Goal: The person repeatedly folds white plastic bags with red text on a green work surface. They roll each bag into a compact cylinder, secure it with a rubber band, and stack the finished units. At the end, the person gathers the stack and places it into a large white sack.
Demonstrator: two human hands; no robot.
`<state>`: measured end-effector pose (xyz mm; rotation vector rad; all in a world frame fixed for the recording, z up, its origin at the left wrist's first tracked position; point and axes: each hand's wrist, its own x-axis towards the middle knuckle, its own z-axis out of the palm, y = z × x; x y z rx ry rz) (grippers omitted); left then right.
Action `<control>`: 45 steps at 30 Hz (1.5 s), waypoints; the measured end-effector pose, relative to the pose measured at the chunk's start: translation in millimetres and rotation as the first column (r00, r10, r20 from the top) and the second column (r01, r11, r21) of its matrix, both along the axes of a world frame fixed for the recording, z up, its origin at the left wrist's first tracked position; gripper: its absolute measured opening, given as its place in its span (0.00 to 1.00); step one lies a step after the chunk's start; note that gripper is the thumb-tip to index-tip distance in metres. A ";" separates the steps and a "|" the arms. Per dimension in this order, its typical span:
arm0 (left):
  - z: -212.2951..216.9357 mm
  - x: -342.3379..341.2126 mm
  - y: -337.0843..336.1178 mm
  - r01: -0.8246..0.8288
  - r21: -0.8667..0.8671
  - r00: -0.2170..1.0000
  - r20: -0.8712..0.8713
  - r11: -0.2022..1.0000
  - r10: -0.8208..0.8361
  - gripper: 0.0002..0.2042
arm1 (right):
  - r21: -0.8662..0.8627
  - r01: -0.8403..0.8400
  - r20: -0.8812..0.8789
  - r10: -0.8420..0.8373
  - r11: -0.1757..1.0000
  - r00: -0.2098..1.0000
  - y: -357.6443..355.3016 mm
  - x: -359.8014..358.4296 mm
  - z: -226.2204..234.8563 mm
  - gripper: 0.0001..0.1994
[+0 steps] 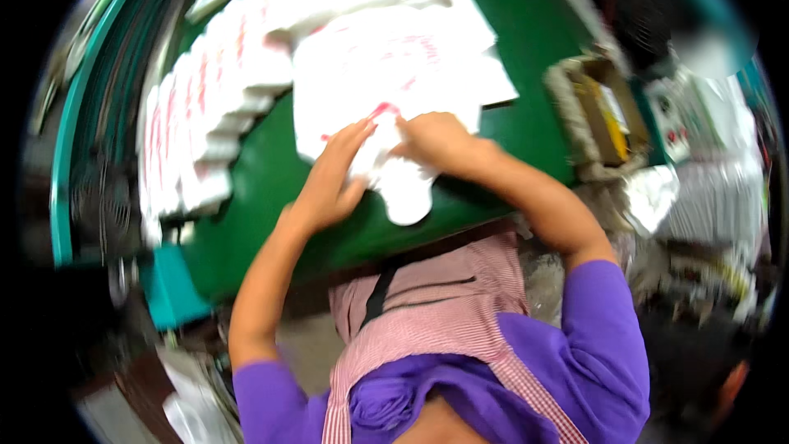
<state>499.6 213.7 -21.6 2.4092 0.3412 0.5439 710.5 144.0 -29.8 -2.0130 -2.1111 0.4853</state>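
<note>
hands meet on our white plastic bag (394, 82) on the green worktop (271, 197): left hand (333, 181) presses flat, fingers released; right hand (436, 141) pinches it.

A factory packing floor: green worktable (271, 189), stacked white printed bags (205, 107), machine control box (674, 115), striped apron (427, 312).

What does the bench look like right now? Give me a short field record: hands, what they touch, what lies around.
left hand: flat on the near edge of a white plastic bag stack, fingers spread
right hand: curled, pinching the same stack's near edge
bags: white with red print, blurred
surface: green table
left of hands: row of overlapping white bag bundles
right of hands: open cardboard box
clothing: purple sleeves, striped apron
</note>
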 end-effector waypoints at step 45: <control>-20.9 9.9 -34.2 -0.197 0.591 0.961 -0.041 0.782 0.273 0.27 | 0.286 -0.188 0.169 0.143 0.940 0.975 -51.4 13.3 -6.7 0.33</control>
